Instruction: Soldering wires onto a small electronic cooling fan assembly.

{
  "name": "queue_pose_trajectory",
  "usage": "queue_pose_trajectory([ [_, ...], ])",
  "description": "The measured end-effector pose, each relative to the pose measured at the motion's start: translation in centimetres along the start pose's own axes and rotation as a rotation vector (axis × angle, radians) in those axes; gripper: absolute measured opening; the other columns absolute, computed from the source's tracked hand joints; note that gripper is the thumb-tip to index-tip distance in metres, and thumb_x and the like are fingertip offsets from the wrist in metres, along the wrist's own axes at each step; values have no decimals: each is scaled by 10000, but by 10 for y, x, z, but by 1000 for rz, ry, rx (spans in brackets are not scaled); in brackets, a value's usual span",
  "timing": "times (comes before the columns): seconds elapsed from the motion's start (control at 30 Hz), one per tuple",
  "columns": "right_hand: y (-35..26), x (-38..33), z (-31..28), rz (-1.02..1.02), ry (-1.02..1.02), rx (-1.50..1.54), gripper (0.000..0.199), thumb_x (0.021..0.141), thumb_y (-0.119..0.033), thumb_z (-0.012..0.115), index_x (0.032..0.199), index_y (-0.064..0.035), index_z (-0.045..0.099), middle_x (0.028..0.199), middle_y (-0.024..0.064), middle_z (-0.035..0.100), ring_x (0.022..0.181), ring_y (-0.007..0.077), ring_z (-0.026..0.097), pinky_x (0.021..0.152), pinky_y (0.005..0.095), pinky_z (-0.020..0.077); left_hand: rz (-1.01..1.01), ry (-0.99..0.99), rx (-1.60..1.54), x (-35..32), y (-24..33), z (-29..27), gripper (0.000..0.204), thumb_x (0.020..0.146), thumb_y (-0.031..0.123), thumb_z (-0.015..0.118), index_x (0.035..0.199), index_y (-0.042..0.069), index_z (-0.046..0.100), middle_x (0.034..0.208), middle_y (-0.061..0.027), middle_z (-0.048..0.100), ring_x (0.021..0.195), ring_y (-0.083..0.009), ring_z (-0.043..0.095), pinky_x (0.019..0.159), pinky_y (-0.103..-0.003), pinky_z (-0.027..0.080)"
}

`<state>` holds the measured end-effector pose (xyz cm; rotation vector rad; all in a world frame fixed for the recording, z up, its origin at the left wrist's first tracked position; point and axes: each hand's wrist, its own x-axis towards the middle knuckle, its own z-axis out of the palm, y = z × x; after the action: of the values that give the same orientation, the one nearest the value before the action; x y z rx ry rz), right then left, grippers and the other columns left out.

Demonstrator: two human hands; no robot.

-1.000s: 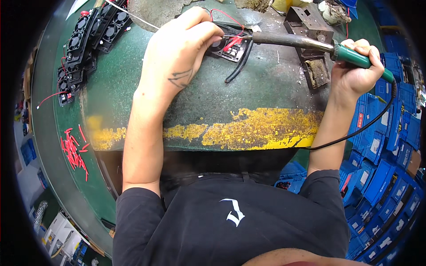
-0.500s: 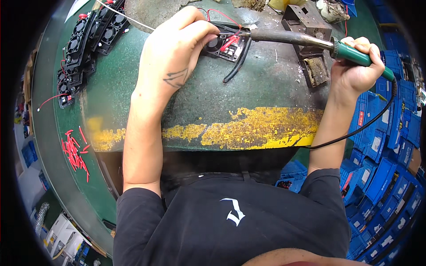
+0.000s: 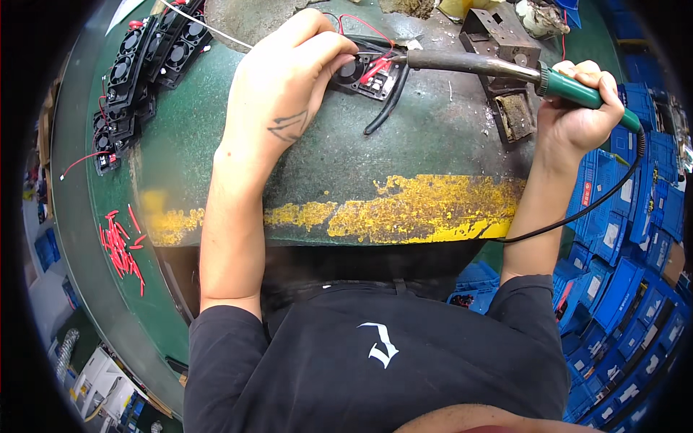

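My right hand (image 3: 581,108) is closed around the green handle of a soldering iron (image 3: 473,62), which points left across the table. The iron's tip is at a small black fan unit (image 3: 375,79) with red wires, a white connector and a black cable beside it. My left hand (image 3: 289,79) pinches thumb and forefinger together at the unit's left side, partly covering it. A thin pale solder wire (image 3: 209,30) runs from the upper left into the back of this hand; its end at the fingertips is too fine to make out.
Several black fan units (image 3: 130,61) lie piled at the left, above scattered red sleeves (image 3: 121,245). A metal stand (image 3: 505,50) with a sponge holder (image 3: 515,115) is close to the iron. The iron's black cord (image 3: 599,206) hangs across my right forearm. Blue bins (image 3: 613,289) fill the right side.
The soldering iron's tip end has dipped very slightly at the fan unit. My left hand stays in nearly the same place, still pinched.
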<state>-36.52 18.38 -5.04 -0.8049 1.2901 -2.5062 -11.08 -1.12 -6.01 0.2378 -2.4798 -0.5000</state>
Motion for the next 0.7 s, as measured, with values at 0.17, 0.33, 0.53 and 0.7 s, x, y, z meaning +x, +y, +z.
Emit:
queue_pose_trajectory([
  [0.17,-1,1,-1,0,2,15,256,878,-211,512,709,-20,529,732,98,531,708,245,498,706,356,438,14,6,1,-1,-2,1,127,873,24,736,996,12,708,899,-102,626,766,-260,639,697,-327,512],
  [0.33,0,0,3,-8,63,-22,254,879,-214,514,719,-18,534,737,103,539,715,251,502,716,358,445,-2,7,3,0,-1,1,125,874,24,735,997,18,710,898,-100,625,762,-257,637,695,-325,512],
  [0.53,1,-4,5,33,49,-67,247,881,-220,513,735,-23,538,753,111,555,731,259,519,739,372,461,-11,21,13,0,1,0,127,868,27,744,992,22,716,896,-92,630,763,-249,638,692,-317,513],
  [0.7,0,-5,5,40,48,-72,245,881,-219,512,726,-29,529,752,102,553,730,258,515,732,367,460,-13,24,10,-1,1,1,127,867,30,747,991,25,719,894,-91,632,762,-246,641,692,-314,515],
])
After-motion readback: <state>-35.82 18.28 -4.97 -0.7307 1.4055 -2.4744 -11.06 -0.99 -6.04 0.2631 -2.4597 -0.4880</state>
